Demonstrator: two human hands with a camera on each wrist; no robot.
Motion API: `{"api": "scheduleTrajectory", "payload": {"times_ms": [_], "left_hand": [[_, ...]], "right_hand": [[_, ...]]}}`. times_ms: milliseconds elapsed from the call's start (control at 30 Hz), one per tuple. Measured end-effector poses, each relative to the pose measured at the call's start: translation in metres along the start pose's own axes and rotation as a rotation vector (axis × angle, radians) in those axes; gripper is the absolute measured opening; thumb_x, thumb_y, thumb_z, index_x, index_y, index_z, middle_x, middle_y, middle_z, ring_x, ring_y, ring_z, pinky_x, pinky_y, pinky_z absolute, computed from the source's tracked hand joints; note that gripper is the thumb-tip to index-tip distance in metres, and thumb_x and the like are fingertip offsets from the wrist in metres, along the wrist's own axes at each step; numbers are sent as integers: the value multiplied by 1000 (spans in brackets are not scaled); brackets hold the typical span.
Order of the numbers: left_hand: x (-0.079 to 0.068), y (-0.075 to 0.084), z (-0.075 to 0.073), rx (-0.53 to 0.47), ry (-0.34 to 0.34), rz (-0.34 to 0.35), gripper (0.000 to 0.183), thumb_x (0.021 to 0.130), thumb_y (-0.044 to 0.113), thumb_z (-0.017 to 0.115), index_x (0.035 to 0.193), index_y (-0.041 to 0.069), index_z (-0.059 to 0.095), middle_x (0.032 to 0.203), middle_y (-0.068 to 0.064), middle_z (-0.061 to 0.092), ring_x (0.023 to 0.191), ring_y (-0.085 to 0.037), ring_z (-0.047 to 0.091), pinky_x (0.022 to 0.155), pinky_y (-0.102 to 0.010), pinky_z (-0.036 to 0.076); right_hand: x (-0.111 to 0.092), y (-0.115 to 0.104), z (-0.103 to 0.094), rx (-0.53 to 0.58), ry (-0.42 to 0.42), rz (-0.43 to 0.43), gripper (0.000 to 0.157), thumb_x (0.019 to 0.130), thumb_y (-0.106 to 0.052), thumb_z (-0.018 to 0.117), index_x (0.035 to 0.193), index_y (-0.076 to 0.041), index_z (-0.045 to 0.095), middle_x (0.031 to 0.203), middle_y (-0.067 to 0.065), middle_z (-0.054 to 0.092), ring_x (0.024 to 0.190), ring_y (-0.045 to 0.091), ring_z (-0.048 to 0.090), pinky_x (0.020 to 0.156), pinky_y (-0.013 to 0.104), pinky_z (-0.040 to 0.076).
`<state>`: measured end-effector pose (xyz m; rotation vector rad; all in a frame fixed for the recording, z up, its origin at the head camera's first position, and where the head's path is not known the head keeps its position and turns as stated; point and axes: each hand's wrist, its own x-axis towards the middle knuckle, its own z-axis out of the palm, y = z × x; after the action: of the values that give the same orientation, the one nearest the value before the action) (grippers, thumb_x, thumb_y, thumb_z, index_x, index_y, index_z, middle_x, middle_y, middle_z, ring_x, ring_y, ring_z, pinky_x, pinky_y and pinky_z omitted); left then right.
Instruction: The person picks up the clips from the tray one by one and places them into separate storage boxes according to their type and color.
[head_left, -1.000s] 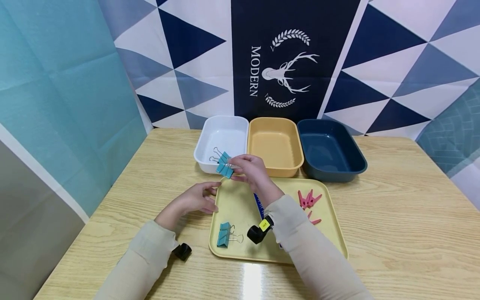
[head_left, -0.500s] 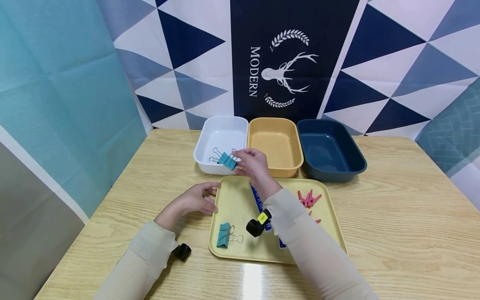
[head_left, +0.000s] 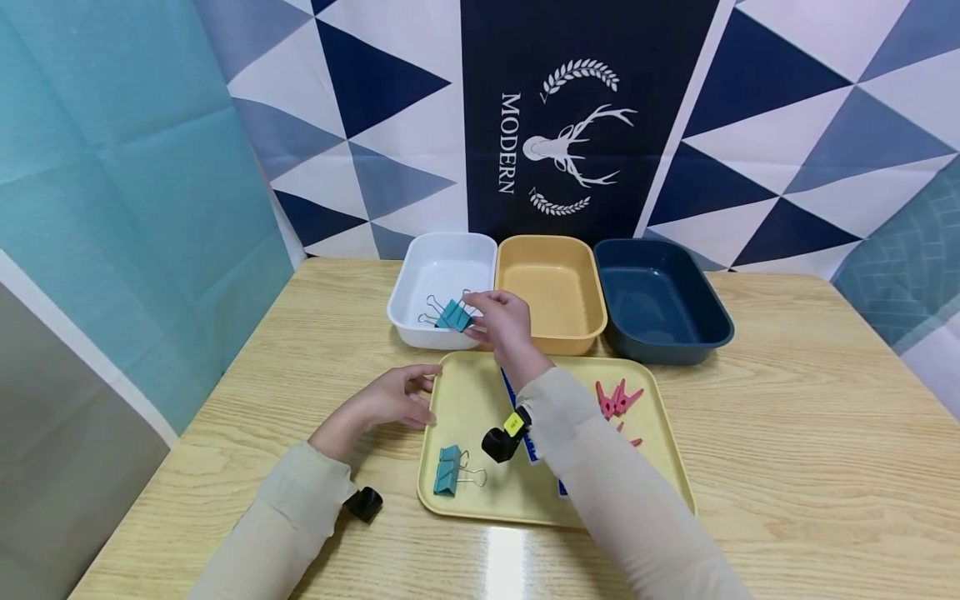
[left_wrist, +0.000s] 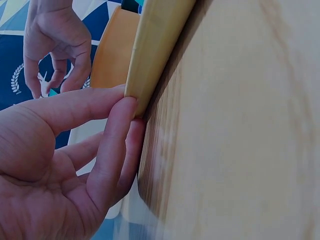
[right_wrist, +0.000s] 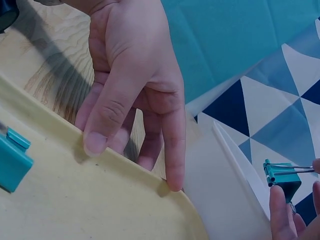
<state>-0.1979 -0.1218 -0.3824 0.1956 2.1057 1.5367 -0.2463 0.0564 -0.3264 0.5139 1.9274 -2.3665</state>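
My right hand (head_left: 506, 321) pinches a teal binder clip (right_wrist: 285, 180) by its wire handles, over the front of the white bin (head_left: 405, 287). Another teal binder clip (head_left: 447, 313) shows in that bin, partly hidden behind the held one. My left hand (head_left: 397, 396) grips the left rim of the yellow tray (head_left: 480, 408); in the right wrist view its thumb lies over the rim and the other fingers reach along and outside it. On the tray's front left corner lie teal binder clips (head_left: 447, 471), side by side.
Pink clothespins (head_left: 617, 402) lie at the tray's right. Blue strips with white marks (head_left: 533, 450) lie mid-tray, partly under my right forearm. A yellow bin (head_left: 551, 283) and a dark blue bin (head_left: 652, 292) stand right of the white one, before a patterned cloth (head_left: 405, 125).
My right hand has moved slightly up and away from me with the binder clip, from the white bin's front rim to over its inside. My left hand has stayed at the tray.
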Motion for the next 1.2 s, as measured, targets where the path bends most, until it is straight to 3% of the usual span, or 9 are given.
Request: {"api": "scheduleTrajectory", "payload": {"times_ms": [267,700,933,1200], "left_hand": [[0,-1,-1,7,-4,3,77,72,-14,68,141,2,37,113,-17,45,88,-23,58,71,-35,58],[2,1,1,32,27,-15,77,71,-14,70,140,7,41,112,-15,47,87,-22,58,70,-34,58],[2,-1,0,23,13,-2,77,72,-15,69,140,5,40,113,-16,46,87,-23,59,70,-35,58],[1,0,0,16,32,-13,77,71,-15,70,140,7,41,112,-15,47,87,-23,58,69,-35,58]], "right_hand": [[4,0,6,24,36,-10,20,80,-13,72,88,-6,55,96,7,55,73,18,52,61,27,58],[15,-8,17,12,99,7,17,86,-17,66,92,-6,54,107,9,56,84,20,52,68,27,57],[18,-11,15,37,59,42,20,90,-19,63,100,-5,53,121,12,51,111,32,53,72,27,57],[17,-9,10,-5,4,59,28,90,-23,62,108,-5,52,125,18,48,105,33,56,69,29,58]]}}
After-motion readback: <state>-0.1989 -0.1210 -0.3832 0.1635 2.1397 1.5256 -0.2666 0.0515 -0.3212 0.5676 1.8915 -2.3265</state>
